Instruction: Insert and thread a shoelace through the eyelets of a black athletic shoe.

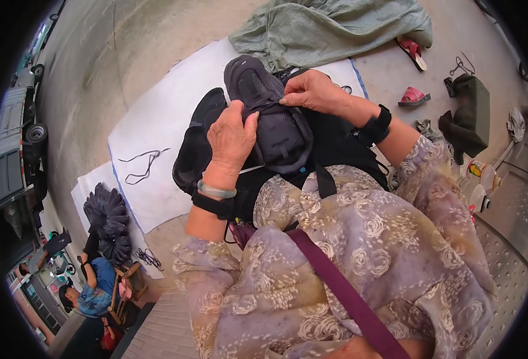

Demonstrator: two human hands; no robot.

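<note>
A dark grey shoe upper (280,140), with mesh-textured panels and a rounded end toward me, lies over my lap. My left hand (234,133) is closed at its left edge, thumb and forefinger pressed together near the middle opening. My right hand (313,93) pinches the upper's edge on the far right side, close to a second rounded part (249,78) that points away. Whether a lace is between the fingers is too small to tell. Next to my left hand, more black shoe uppers (199,143) rest in a loose pile.
A white sheet (156,125) covers the floor ahead, with a dark shoelace (145,166) on it. Fanned-out dark uppers (107,218) are bundled at left, near a seated person in blue (96,287). A green cloth (335,33), red sandals (413,96) and a dark stool (473,113) lie beyond.
</note>
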